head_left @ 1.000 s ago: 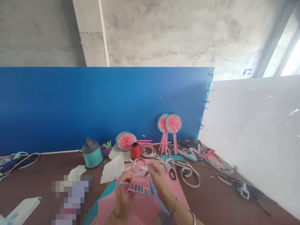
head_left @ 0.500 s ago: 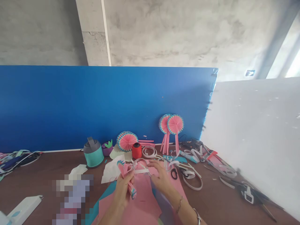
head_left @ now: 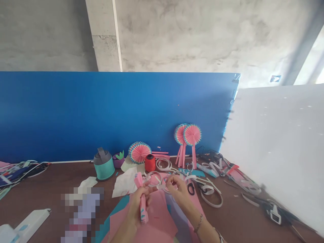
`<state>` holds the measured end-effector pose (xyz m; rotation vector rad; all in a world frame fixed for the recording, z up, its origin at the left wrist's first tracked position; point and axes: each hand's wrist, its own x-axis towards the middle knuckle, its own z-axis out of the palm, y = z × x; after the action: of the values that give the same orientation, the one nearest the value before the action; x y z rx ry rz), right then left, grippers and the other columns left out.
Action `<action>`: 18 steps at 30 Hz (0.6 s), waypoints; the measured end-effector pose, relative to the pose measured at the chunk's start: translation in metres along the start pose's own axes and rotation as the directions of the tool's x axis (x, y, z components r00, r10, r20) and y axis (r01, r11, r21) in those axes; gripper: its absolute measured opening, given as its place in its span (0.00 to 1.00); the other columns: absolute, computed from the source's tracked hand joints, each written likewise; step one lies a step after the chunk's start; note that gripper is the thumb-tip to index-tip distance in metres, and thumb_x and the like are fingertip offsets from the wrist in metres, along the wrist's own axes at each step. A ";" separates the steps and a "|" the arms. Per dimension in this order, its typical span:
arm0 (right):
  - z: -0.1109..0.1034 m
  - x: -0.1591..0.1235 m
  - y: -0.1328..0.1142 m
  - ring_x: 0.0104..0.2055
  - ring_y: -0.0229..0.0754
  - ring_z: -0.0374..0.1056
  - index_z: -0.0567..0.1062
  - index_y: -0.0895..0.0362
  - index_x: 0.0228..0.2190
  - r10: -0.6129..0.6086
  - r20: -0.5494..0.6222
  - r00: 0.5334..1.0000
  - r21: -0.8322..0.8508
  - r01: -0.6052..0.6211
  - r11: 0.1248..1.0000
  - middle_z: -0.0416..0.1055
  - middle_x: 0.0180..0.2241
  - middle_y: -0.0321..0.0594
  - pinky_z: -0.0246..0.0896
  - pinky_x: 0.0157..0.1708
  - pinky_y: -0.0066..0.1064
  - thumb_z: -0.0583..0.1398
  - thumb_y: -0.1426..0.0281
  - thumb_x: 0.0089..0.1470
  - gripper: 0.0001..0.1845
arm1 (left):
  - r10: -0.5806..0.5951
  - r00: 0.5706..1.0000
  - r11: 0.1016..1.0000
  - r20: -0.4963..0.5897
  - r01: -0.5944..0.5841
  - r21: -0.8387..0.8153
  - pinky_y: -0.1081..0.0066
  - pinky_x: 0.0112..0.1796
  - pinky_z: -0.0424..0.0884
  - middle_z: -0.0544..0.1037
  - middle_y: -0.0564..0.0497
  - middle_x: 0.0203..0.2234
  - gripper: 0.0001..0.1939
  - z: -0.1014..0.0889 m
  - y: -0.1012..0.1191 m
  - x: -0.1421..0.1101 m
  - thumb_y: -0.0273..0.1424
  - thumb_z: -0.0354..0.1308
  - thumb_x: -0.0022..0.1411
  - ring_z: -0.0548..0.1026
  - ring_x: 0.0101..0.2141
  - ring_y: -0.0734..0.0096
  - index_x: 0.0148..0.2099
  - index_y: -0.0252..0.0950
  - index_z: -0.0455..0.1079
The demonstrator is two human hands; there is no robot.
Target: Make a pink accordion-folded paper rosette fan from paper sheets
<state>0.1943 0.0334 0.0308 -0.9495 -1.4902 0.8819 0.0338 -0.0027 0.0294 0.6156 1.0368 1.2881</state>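
My left hand (head_left: 140, 202) is closed around a folded pink paper fan (head_left: 143, 199), its pleats pressed together into a narrow stack with blue marks at the edges. The fan is held roughly upright over pink paper sheets (head_left: 162, 211). To its right, my right hand (head_left: 178, 190) has its fingertips pinched together; a small whitish piece shows beside them, but what they grip cannot be made out. Just behind the hands lies a roll of whitish tape (head_left: 153, 173). Black-handled scissors (head_left: 191, 189) lie right of my right hand, partly covered by strips.
Finished round pink fans (head_left: 192, 134) lean on the blue partition (head_left: 101, 111), and another fan (head_left: 140, 152) stands left of a red thread spool (head_left: 150, 163). A teal pot (head_left: 104, 167) is at the back left. Loose strips (head_left: 212, 199) and a glue gun (head_left: 274, 214) lie on the right.
My left hand has turned the folded fan more upright. My right hand's spread fingers have closed into a pinch. The view has shifted slightly left.
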 end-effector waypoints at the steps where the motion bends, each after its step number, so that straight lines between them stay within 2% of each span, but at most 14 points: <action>1: -0.001 -0.001 -0.003 0.29 0.40 0.59 0.65 0.55 0.19 -0.025 0.018 1.000 0.005 0.025 1.000 0.66 0.24 0.35 0.54 0.31 0.30 0.55 0.71 0.45 0.06 | -0.028 0.999 0.999 0.025 0.029 -0.013 0.79 0.14 0.48 0.78 0.50 0.28 0.25 0.000 0.001 0.000 0.34 0.59 0.41 0.58 0.13 0.83 0.45 0.35 0.66; 4: -0.004 -0.003 -0.010 0.29 0.40 0.59 0.63 0.54 0.19 -0.085 0.064 0.994 0.030 0.083 0.996 0.65 0.24 0.35 0.54 0.31 0.30 0.55 0.73 0.45 0.06 | -0.086 0.996 0.996 0.038 0.086 -0.010 0.80 0.15 0.49 0.79 0.47 0.30 0.26 0.002 0.005 -0.003 0.31 0.58 0.41 0.59 0.13 0.83 0.47 0.35 0.65; 8: -0.005 -0.004 -0.013 0.29 0.41 0.60 0.63 0.54 0.19 -0.157 0.064 0.985 0.023 0.156 0.987 0.64 0.24 0.36 0.54 0.30 0.31 0.54 0.74 0.43 0.06 | -0.153 0.987 0.986 -0.058 0.156 0.055 0.80 0.17 0.55 0.80 0.46 0.27 0.20 0.004 0.013 -0.010 0.33 0.57 0.47 0.62 0.14 0.81 0.44 0.34 0.66; 14: 0.001 -0.006 -0.005 0.28 0.41 0.61 0.64 0.54 0.19 -0.259 0.032 0.965 -0.133 0.261 0.956 0.66 0.24 0.36 0.54 0.29 0.31 0.54 0.76 0.41 0.06 | -0.112 0.989 0.989 -0.101 0.121 0.084 0.77 0.19 0.59 0.79 0.49 0.21 0.17 -0.004 0.017 -0.008 0.32 0.57 0.47 0.64 0.13 0.79 0.42 0.35 0.67; 16: 0.001 -0.006 -0.003 0.28 0.41 0.61 0.64 0.54 0.20 -0.263 -0.010 0.965 -0.167 0.257 0.952 0.66 0.24 0.37 0.53 0.29 0.31 0.55 0.75 0.42 0.06 | -0.102 0.989 0.988 -0.107 0.113 0.103 0.77 0.19 0.59 0.78 0.50 0.20 0.15 -0.010 0.014 -0.004 0.32 0.57 0.48 0.65 0.13 0.78 0.41 0.35 0.67; 18: -0.003 -0.004 -0.002 0.29 0.42 0.61 0.65 0.54 0.21 -0.226 -0.107 0.968 -0.157 0.208 0.965 0.67 0.25 0.38 0.54 0.29 0.32 0.56 0.74 0.43 0.04 | -0.090 0.988 0.988 -0.123 0.105 0.118 0.76 0.19 0.58 0.78 0.50 0.19 0.14 -0.015 0.011 0.000 0.33 0.57 0.48 0.66 0.14 0.77 0.40 0.36 0.66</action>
<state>0.1970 0.0292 0.0310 -0.9079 -1.5325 0.5517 0.0152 -0.0030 0.0321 0.5807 1.2364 1.1917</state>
